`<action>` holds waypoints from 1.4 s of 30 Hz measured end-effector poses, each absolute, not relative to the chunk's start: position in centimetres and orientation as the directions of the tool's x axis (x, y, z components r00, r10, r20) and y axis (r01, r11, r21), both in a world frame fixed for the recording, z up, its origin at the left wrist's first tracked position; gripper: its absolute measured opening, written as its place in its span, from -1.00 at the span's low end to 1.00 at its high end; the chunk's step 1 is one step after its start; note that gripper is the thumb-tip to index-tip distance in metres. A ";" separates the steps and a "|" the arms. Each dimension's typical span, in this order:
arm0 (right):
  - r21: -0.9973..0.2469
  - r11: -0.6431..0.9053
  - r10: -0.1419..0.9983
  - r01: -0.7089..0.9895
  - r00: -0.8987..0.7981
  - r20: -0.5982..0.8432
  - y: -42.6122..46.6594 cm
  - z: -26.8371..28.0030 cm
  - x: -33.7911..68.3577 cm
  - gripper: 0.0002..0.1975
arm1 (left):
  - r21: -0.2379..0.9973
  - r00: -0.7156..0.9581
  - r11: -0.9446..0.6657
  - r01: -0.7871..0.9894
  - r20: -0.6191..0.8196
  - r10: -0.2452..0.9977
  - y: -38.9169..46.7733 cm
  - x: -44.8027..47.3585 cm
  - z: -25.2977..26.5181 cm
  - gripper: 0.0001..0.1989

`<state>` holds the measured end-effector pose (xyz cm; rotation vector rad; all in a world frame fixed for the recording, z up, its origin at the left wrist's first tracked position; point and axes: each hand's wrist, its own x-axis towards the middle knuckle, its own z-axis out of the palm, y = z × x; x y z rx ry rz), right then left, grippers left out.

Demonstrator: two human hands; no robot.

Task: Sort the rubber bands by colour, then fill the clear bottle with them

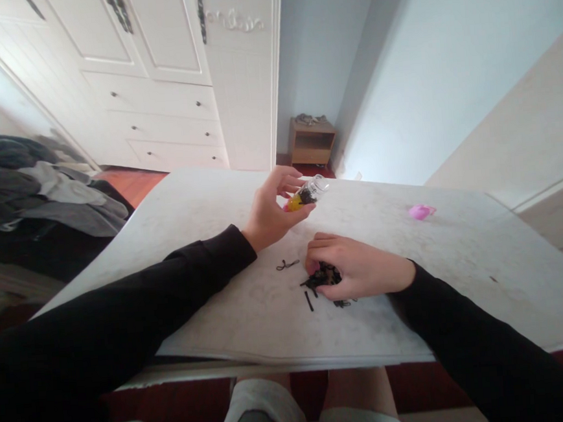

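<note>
My left hand (274,205) is closed around a small clear jar (319,184), tilted with its mouth up to the right. Yellow and black bits show inside it. Just below and to the right, my right hand (351,264) curls its fingers round a clump of small black elastic bands (326,275) on the table. A few more black bands lie loose by its wrist and thumb. To the left of the clump is a twisted black band (287,264), apart from both hands.
A pink cap-like object (420,212) rests on the right part of the white table (203,210). Beyond the far edge stand a white wardrobe (176,109) and a small wooden cabinet (311,142). Dark clothes (7,187) are heaped at the left.
</note>
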<state>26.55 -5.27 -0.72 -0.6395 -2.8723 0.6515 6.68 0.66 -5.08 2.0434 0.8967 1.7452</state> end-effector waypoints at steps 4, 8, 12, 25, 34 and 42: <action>-0.486 0.801 0.413 0.350 -0.911 0.025 -4.7 -0.8 26.6 -0.89 | 0.609 0.062 -0.750 0.257 0.764 0.642 0.6 6.7 -5.1 -0.56; -0.506 0.793 0.446 0.340 -0.889 0.101 -4.2 -0.7 27.2 -0.93 | 0.609 0.061 -0.744 0.273 0.761 0.646 0.5 6.6 -5.0 -0.58; -0.541 0.761 0.556 0.359 -0.790 0.258 -3.5 -0.5 28.1 -0.98 | 0.581 0.072 -0.758 0.298 0.778 0.625 0.4 6.5 -4.9 -0.59; -0.678 0.626 0.777 0.386 -0.233 0.584 -1.2 -1.7 29.2 -0.92 | 0.478 0.197 -0.756 0.447 0.772 0.604 -0.1 6.2 -4.7 -0.57; -0.518 0.709 0.685 0.479 -0.289 0.669 -1.8 -1.8 28.5 -0.95 | 0.455 0.275 -0.739 0.497 0.725 0.632 -1.0 6.5 -4.3 -0.58; -0.540 0.702 0.693 0.465 -0.270 0.669 -1.8 -1.8 28.5 -0.89 | 0.468 0.289 -0.742 0.479 0.714 0.637 -1.0 6.6 -4.4 -0.57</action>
